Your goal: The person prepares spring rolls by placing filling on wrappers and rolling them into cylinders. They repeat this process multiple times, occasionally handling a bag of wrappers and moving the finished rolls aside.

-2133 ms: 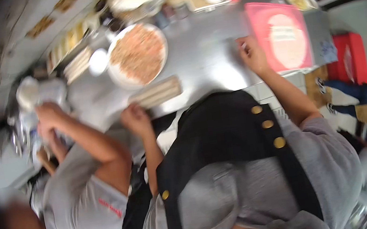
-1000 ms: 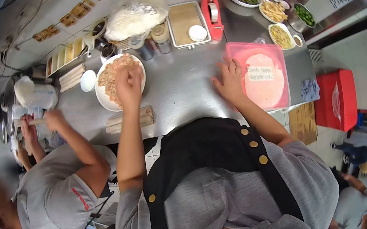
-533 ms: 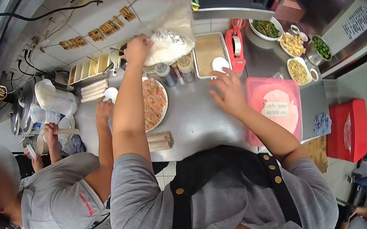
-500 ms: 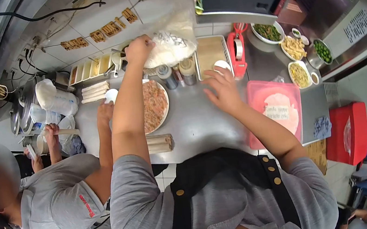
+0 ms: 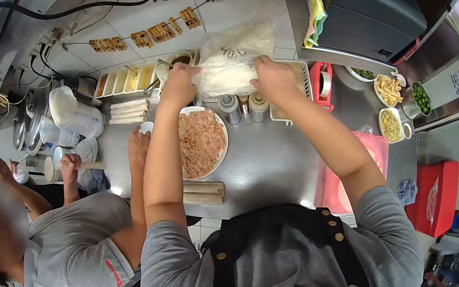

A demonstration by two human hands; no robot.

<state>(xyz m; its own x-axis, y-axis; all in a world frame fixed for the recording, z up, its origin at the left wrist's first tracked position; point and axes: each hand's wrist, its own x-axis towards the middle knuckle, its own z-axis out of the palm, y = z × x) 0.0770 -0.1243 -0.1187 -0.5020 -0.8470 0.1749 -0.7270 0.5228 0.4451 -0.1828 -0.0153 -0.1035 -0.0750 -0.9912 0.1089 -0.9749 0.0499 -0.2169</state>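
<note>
A clear plastic bag (image 5: 229, 76) with white contents and dark marking on it lies at the back of the steel counter. My left hand (image 5: 179, 85) is closed on the bag's left edge. At its right edge, my right hand (image 5: 275, 78) pinches the plastic with curled fingers. Below the bag stand two squeeze bottles (image 5: 230, 108) with a smaller container between them. A round plate of chopped pink mixture (image 5: 203, 141) sits beneath my left forearm, partly covered by it. What fills the bag cannot be made out exactly.
Pale rolls (image 5: 206, 194) lie at the counter's front edge. Right of the bag are a white basket (image 5: 307, 88), red tape dispenser (image 5: 322, 86) and pink-lidded container (image 5: 368, 150). Food bowls (image 5: 391, 123) stand far right. A co-worker (image 5: 78, 235) works at left, handling cups.
My right hand has moved from the white basket, up and left, to grip the bag's right side. My left hand stays at the bag. The view has shifted somewhat.
</note>
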